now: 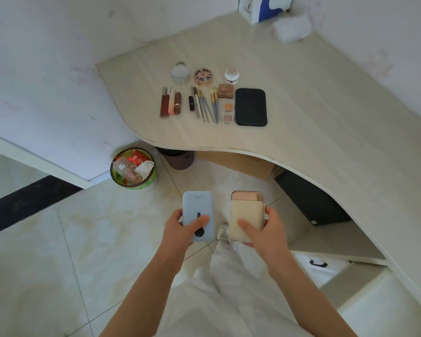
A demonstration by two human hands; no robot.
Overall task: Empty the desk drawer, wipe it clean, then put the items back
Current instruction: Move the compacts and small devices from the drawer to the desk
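Observation:
My left hand point(180, 229) grips a pale blue flat case point(197, 210), thumb across its face. A cream and pink case point(246, 211) is held in my right hand point(265, 229), thumb on its front. Both are raised above the floor in front of the desk point(314, 122). On the desk lie rows of cosmetics: lipsticks point(170, 103), brushes point(206, 104), three round compacts point(203, 76), small eyeshadow pans point(228, 111) and a black case point(250, 107). The open drawer point(331, 242) shows at the right, under the desk edge; its inside looks bare.
A green bin point(133, 169) full of rubbish stands on the tiled floor left of the desk. A dark bin point(178, 158), a cardboard box point(241, 164) and a black box point(309, 198) sit under the desk. A tissue box point(263, 8) stands at the desk's back.

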